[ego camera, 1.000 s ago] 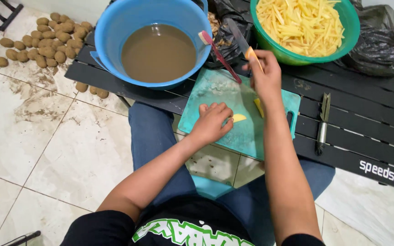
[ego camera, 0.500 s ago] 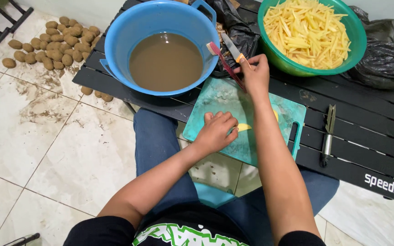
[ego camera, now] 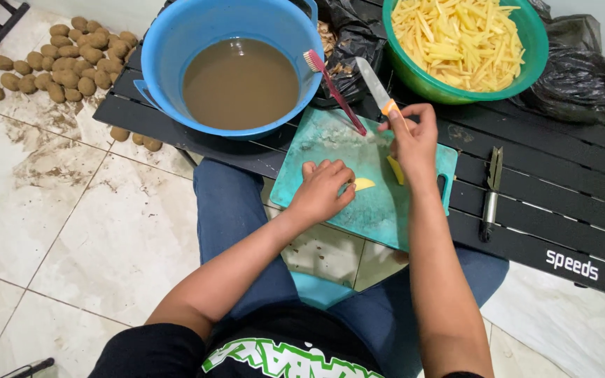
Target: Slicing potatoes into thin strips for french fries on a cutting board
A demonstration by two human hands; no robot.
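The left hand (ego camera: 322, 189) lies curled on the cutting board (ego camera: 330, 150), fingers pressed together on a yellow potato piece (ego camera: 364, 183) so it cannot slide. The right hand (ego camera: 412, 143) is closed around the orange handle of a knife (ego camera: 376, 86), blade pointing away toward the table's far edge. Another potato piece (ego camera: 395, 170) lies just under this hand. The board overhangs the table's (ego camera: 547, 203) near edge, above the lap.

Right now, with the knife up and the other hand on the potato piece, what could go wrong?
The left hand pins a potato piece with fingertips close to where the knife in the right hand may come down: a cut is possible. The cutting board overhangs the table edge and could tip.
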